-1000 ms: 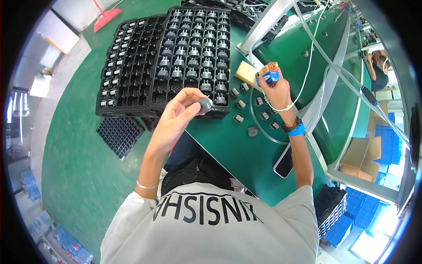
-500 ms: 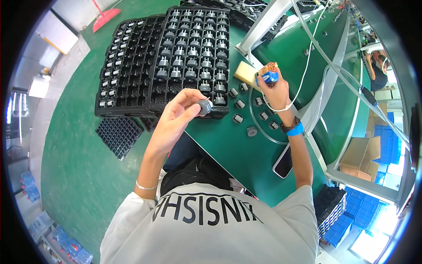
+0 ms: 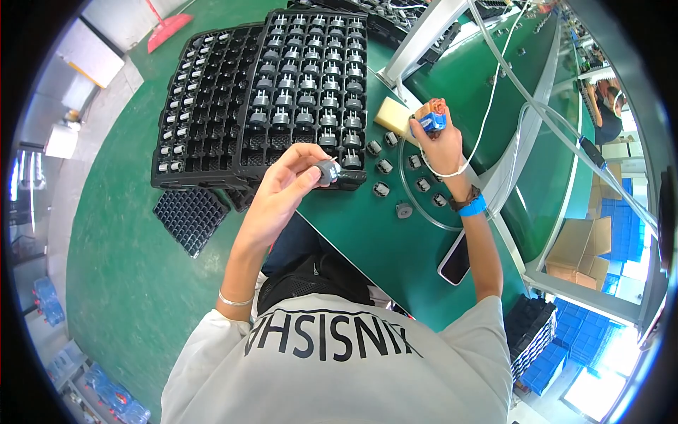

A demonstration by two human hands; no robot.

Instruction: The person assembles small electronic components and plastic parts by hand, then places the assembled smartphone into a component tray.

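My left hand [image 3: 288,180] pinches a round dark grey plug part [image 3: 327,172] between thumb and fingers, just in front of the near edge of a black tray [image 3: 247,172]. Several grey plugs [image 3: 307,100] stand in that tray's pockets with their pins up. To the right, my right hand [image 3: 443,150] is closed around a small boxy blue-and-orange object [image 3: 431,117], whose kind I cannot make out. It is held beside a pale yellow block [image 3: 393,116]. Several small grey-and-white parts [image 3: 383,166] lie loose on the green table between my hands, with a round grey piece [image 3: 403,210] nearest me.
A second black tray [image 3: 212,106], partly filled with small white pieces, sits at left. Below it is another black tray [image 3: 191,220]. A white cable [image 3: 487,116] runs past my right wrist. By my right forearm lies a phone [image 3: 455,261]. A metal post [image 3: 424,42] rises behind.
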